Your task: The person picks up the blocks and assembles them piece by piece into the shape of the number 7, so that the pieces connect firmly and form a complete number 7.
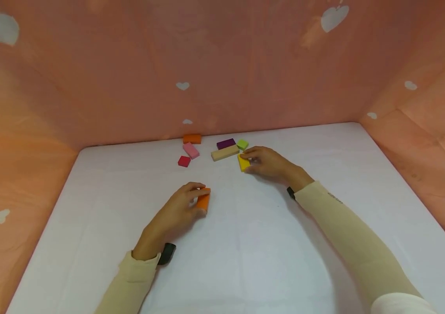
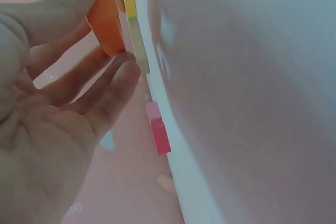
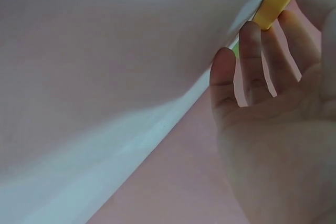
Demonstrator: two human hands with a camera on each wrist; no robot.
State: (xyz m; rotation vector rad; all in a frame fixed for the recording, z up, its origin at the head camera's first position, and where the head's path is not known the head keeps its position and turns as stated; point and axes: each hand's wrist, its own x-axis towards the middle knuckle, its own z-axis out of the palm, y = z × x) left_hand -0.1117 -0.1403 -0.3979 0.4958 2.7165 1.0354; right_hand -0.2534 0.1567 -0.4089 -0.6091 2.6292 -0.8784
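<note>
My left hand [image 1: 179, 207] pinches an orange block [image 1: 203, 200] between thumb and fingers, over the near middle of the table. In the left wrist view the same orange block [image 2: 107, 19] shows its long side, with the thumb on one end and fingertips at the other. Farther back and to the right, my right hand [image 1: 267, 163] grips a yellow block [image 1: 243, 162] by its ends. The right wrist view shows this yellow block [image 3: 274, 2] between thumb and fingers. Just behind it lie a natural wood block [image 1: 225, 153], a purple block [image 1: 225, 143] and a light green block [image 1: 242, 145].
Left of these, at the back, are another orange block [image 1: 192, 139], a pink block [image 1: 191, 150] and a red block [image 1: 184, 162]. A white cloth covers the table [image 1: 246, 261]. Pink fabric with white hearts [image 1: 222, 65] walls in the back and sides.
</note>
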